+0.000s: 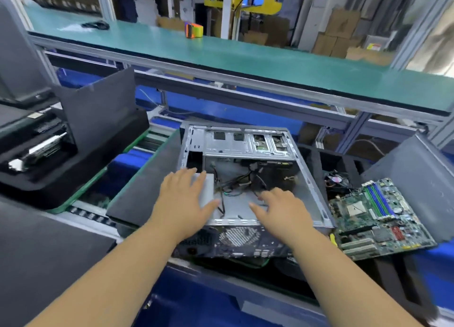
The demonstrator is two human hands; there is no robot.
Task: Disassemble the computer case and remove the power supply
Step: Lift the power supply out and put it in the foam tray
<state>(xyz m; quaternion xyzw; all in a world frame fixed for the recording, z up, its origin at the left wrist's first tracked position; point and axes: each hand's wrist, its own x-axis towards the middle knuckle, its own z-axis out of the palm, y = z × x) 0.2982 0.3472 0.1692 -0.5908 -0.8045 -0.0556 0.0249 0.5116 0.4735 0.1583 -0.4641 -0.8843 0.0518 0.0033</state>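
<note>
Two bare arms reach down into the work, and beyond the fingertips runs the biggest thing in sight, a long green bench (245, 56) spanning the whole room. Off past the left hand, dark foam trays (73, 154) sit stacked. Directly under both hands lies the computer case (314, 191), on its side with the panel off and the interior open to view. Just outside the right hand, a motherboard (378, 218) rests tilted against grey foam, already out of the case.

The left hand (184, 199) lies flat with fingers spread on the pale grey power supply (208, 186), which sits in the case's near left corner; the thumb reaches round its right edge. The right hand (282, 208) hovers with loose, spread fingers over the case floor, gripping nothing, its fingertips near the loose cables (233, 186) trailing between the two hands.

My worry is those cables: if the supply is lifted while they are snagged on the chassis, they could jerk it back or tear a connector. Sheet-metal edges near the right wrist could also scrape skin.
</note>
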